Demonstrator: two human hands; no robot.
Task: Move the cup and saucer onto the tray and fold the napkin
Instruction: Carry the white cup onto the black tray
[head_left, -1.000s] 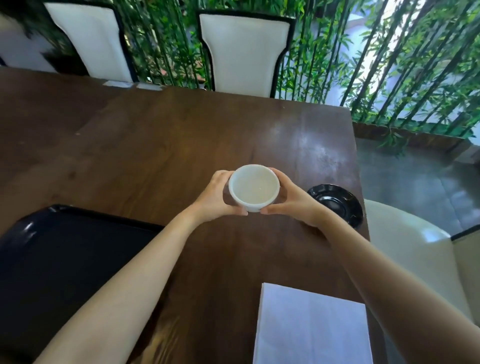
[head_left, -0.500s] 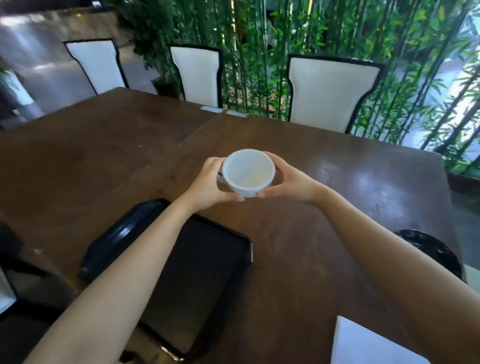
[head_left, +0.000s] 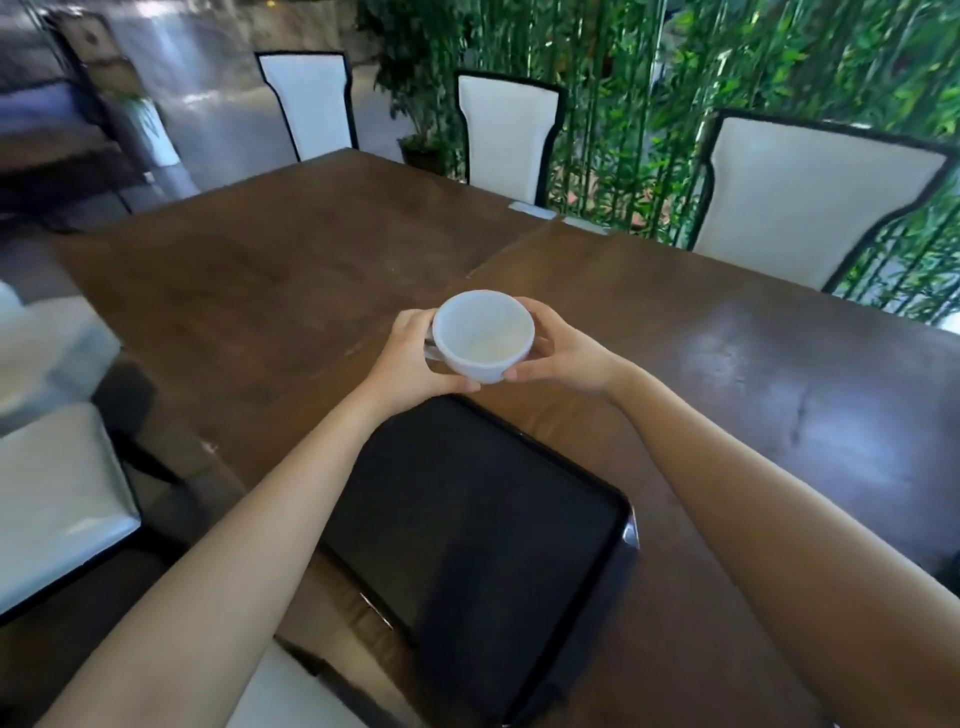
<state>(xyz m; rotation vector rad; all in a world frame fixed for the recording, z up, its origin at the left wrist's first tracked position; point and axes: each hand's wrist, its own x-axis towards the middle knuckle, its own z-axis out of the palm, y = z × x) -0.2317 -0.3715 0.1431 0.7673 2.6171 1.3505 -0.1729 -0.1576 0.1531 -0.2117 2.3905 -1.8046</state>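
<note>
Cradling cup (head_left: 483, 338), both hands hover above tray's (head_left: 597, 566) far edge.

Cup (head_left: 483, 338) (between both hands (head_left: 410, 364)) above tray's (head_left: 618, 561) far edge.

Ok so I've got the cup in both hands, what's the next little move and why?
Probably bring the cup back toward you and lower it onto the black tray. The left hand and right hand hold it upright just past the tray's far edge, and the tray surface looks bare.
</note>
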